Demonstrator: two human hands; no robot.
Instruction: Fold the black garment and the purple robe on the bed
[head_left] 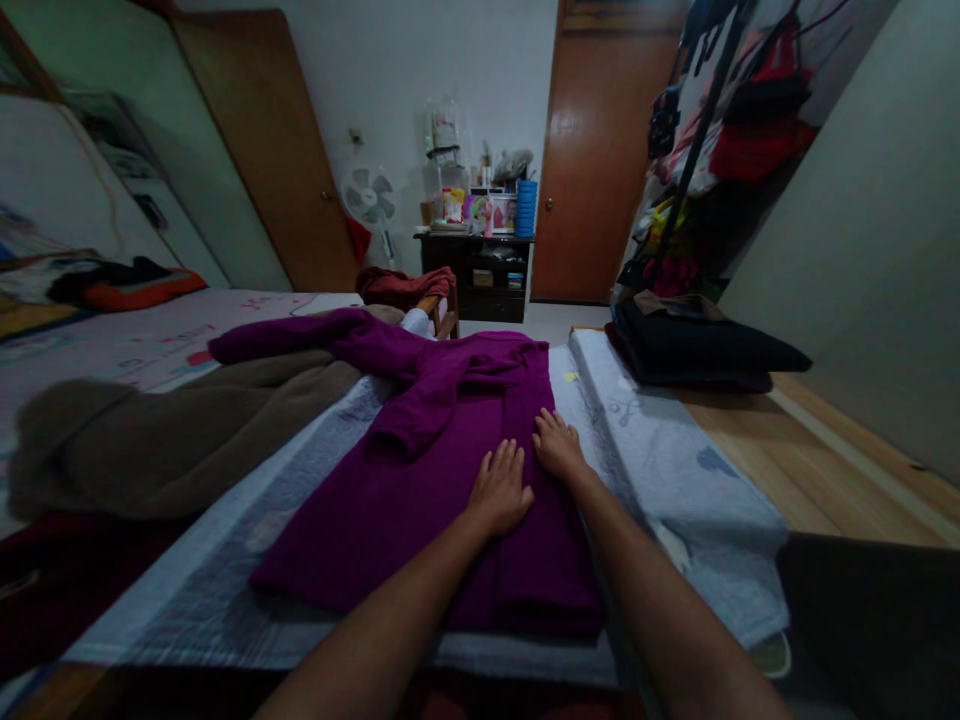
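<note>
A purple coat [420, 500] lies spread on the bed's light blue patterned sheet [187, 610]. One sleeve stretches out to the left over a brown fuzzy garment [202, 430]; the coat's right side is folded inward. My left hand [501, 485] rests flat on the coat near its middle, fingers extended. Close beside it, my right hand [557, 443] lies on the coat's right edge with the fingers spread. Neither hand grips the cloth.
Folded dark clothes [697, 345] are stacked at the right, by a wooden board [742, 430]. A dark red garment [82, 570] lies at the lower left. Farther back stand a white fan [371, 200], a black cabinet [457, 270] and a wooden door [592, 160].
</note>
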